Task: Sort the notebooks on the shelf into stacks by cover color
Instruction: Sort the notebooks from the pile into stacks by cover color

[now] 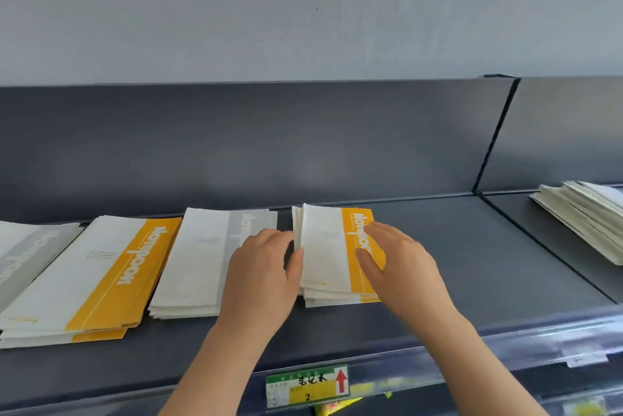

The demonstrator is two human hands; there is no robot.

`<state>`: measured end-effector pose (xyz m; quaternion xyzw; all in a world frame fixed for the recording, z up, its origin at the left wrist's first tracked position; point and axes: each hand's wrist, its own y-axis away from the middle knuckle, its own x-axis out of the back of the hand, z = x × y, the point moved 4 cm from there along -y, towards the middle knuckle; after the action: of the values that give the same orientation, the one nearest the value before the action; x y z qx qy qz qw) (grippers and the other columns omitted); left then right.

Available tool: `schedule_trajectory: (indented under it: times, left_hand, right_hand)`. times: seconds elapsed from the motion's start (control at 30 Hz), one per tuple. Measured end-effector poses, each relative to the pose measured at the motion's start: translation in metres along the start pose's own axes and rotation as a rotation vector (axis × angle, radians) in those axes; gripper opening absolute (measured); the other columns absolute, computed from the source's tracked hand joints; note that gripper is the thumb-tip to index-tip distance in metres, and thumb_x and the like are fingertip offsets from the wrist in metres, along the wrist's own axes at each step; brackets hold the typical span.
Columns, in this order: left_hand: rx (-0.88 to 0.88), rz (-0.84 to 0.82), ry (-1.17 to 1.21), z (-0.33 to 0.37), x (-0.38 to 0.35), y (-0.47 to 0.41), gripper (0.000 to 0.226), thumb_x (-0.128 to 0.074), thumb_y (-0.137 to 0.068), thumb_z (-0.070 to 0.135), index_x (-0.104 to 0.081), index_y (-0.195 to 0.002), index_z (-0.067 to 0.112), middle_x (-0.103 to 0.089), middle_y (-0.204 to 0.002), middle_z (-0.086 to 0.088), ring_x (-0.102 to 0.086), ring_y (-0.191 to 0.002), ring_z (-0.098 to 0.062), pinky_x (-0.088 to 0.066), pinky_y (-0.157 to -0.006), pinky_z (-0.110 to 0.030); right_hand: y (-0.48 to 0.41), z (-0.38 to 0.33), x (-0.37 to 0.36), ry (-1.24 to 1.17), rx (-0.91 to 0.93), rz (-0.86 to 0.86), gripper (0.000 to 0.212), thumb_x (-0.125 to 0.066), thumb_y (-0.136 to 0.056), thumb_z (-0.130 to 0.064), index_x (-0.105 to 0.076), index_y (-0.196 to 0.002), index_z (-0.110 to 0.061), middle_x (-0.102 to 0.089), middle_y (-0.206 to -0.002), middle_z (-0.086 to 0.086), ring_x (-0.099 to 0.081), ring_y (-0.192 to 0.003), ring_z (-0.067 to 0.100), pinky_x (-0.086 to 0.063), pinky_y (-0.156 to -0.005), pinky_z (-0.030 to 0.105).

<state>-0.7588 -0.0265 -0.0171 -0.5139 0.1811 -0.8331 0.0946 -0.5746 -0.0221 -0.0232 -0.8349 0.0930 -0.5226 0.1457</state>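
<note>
On the shelf (472,264) the yellow stack (332,257) sits at centre, a grey stack (202,260) touching it at nine o'clock; the left hand (266,277) and right hand (401,267) lie open, pressed flat to its two sides, gripping nothing. Uneven pressure could fan the slightly offset notebooks or shove them into the grey stack. The lower covers are hidden, so their colours cannot be told, and the pale pile (586,217) at three o'clock is cut off.

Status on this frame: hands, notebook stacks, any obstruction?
Left hand and right hand, both open, flank the right-most yellow-banded white notebook stack. Grey-banded white notebook stack sits just left of it. Nothing blocking.
</note>
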Motion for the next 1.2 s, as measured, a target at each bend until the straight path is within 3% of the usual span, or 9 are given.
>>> schedule_trajectory:
  times: [0.27, 0.47, 0.63, 0.77, 0.93, 1.0, 1.07, 1.13, 1.2]
  left_hand:
    - [-0.109, -0.022, 0.073, 0.106, -0.053, -0.010, 0.033, -0.049, -0.096, 0.033, -0.060, -0.124, 0.019, -0.061, -0.122, 0.003, -0.053, -0.110, -0.018, -0.040, -0.093, -0.029]
    - [-0.132, -0.024, 0.174, 0.201, -0.102, -0.008, 0.036, -0.048, -0.095, 0.035, -0.057, -0.128, 0.022, -0.061, -0.123, 0.009, -0.053, -0.112, -0.011, -0.045, -0.093, -0.026]
    - [-0.156, -0.022, 0.205, 0.272, -0.141, -0.010, 0.037, -0.047, -0.096, 0.034, -0.056, -0.129, 0.021, -0.061, -0.119, 0.009, -0.053, -0.109, -0.012, -0.042, -0.091, -0.026]
    - [-0.191, -0.059, 0.213, 0.317, -0.170, -0.014, 0.036, -0.045, -0.097, 0.034, -0.055, -0.129, 0.020, -0.061, -0.116, 0.009, -0.052, -0.105, -0.014, -0.040, -0.088, -0.025]
    - [-0.222, -0.128, 0.287, 0.367, -0.195, -0.031, 0.036, -0.045, -0.098, 0.031, -0.055, -0.130, 0.019, -0.061, -0.110, 0.005, -0.052, -0.103, -0.016, -0.044, -0.087, -0.029]
    - [-0.239, -0.174, 0.298, 0.385, -0.208, -0.042, 0.032, -0.045, -0.097, 0.030, -0.058, -0.125, 0.018, -0.061, -0.105, 0.002, -0.053, -0.100, -0.017, -0.046, -0.085, -0.033]
    - [-0.255, -0.226, 0.306, 0.401, -0.222, -0.052, 0.026, -0.045, -0.097, 0.029, -0.062, -0.110, 0.015, -0.060, -0.098, 0.001, -0.054, -0.093, -0.018, -0.048, -0.080, -0.035]
    - [-0.275, -0.271, 0.309, 0.416, -0.235, -0.061, 0.023, -0.044, -0.097, 0.030, -0.059, -0.093, 0.014, -0.056, -0.090, 0.001, -0.054, -0.084, -0.018, -0.047, -0.072, -0.033]
    - [-0.280, -0.329, 0.328, 0.427, -0.248, -0.068, 0.025, -0.044, -0.097, 0.034, -0.059, -0.091, 0.015, -0.055, -0.090, 0.002, -0.056, -0.083, -0.016, -0.049, -0.072, -0.033]
  right_hand:
    - [0.018, 0.105, 0.060, 0.043, -0.093, 0.076, 0.045, -0.050, -0.094, -0.038, -0.049, -0.136, -0.022, -0.046, -0.143, -0.010, -0.042, -0.130, 0.008, -0.033, -0.101, 0.020]
    - [0.029, 0.200, 0.118, 0.056, -0.129, 0.080, 0.044, -0.050, -0.094, -0.036, -0.050, -0.135, -0.019, -0.048, -0.141, -0.008, -0.044, -0.129, 0.009, -0.033, -0.101, 0.019]
    - [0.035, 0.277, 0.161, 0.079, -0.173, 0.127, 0.036, -0.051, -0.094, -0.030, -0.058, -0.127, -0.014, -0.056, -0.133, -0.005, -0.053, -0.120, 0.014, -0.040, -0.096, 0.026]
    - [0.035, 0.331, 0.191, 0.071, -0.250, 0.178, 0.024, -0.050, -0.095, -0.018, -0.065, -0.106, -0.003, -0.066, -0.112, 0.008, -0.060, -0.099, 0.027, -0.047, -0.084, 0.038]
    - [0.023, 0.399, 0.211, 0.118, -0.392, 0.145, 0.028, -0.042, -0.098, -0.019, -0.061, -0.110, -0.003, -0.061, -0.121, 0.009, -0.055, -0.106, 0.028, -0.043, -0.083, 0.036]
    - [0.013, 0.426, 0.209, 0.161, -0.417, 0.100, 0.025, -0.039, -0.098, -0.019, -0.061, -0.098, -0.007, -0.061, -0.112, 0.008, -0.055, -0.094, 0.027, -0.040, -0.069, 0.032]
    - [0.004, 0.448, 0.205, 0.180, -0.430, 0.048, 0.025, -0.035, -0.096, -0.019, -0.049, -0.076, -0.014, -0.059, -0.095, 0.005, -0.051, -0.077, 0.023, -0.033, -0.059, 0.029]
    - [0.001, 0.461, 0.200, 0.166, -0.425, 0.000, 0.028, -0.033, -0.097, -0.020, -0.042, -0.071, -0.017, -0.056, -0.087, 0.000, -0.050, -0.074, 0.020, -0.033, -0.057, 0.027]
    - [0.002, 0.461, 0.198, 0.165, -0.360, -0.003, 0.027, -0.033, -0.098, -0.021, -0.048, -0.076, -0.014, -0.055, -0.086, -0.003, -0.051, -0.077, 0.019, -0.035, -0.063, 0.027]
